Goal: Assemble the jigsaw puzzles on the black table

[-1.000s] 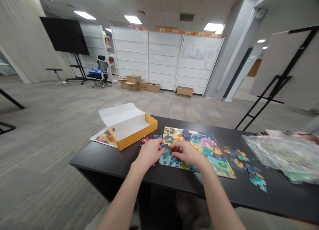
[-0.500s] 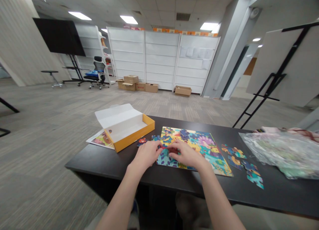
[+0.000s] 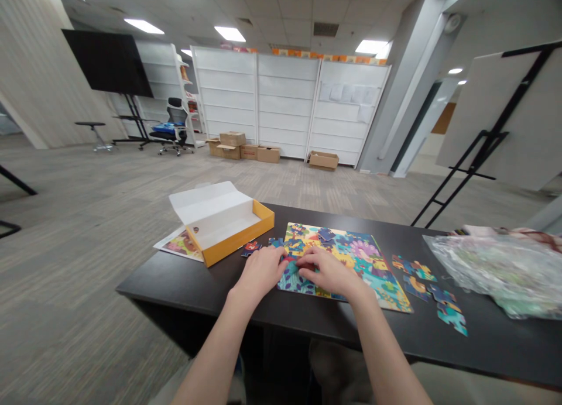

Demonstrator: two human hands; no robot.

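Note:
A colourful puzzle board (image 3: 364, 250) lies flat on the dark table, with a few dark-backed pieces (image 3: 325, 235) on its upper part. Over the board's left side, my left hand (image 3: 263, 268) has its fingers closed near a small red piece. My right hand (image 3: 325, 268) faces it from the right, fingers curled and pressed at the board. What the fingertips grip is mostly hidden. Just left of the board, by my left hand, lies a loose piece with a red figure (image 3: 252, 249).
An open yellow box (image 3: 239, 239) stands at the table's left over a printed sheet (image 3: 178, 245). Several loose pieces (image 3: 452, 317) lie right of the board, beside a clear plastic bag (image 3: 500, 270). An easel stands beyond the table at the right.
The whole view has shifted slightly. Both hands stay at the same part of the board, with hardly any change in their fingers.

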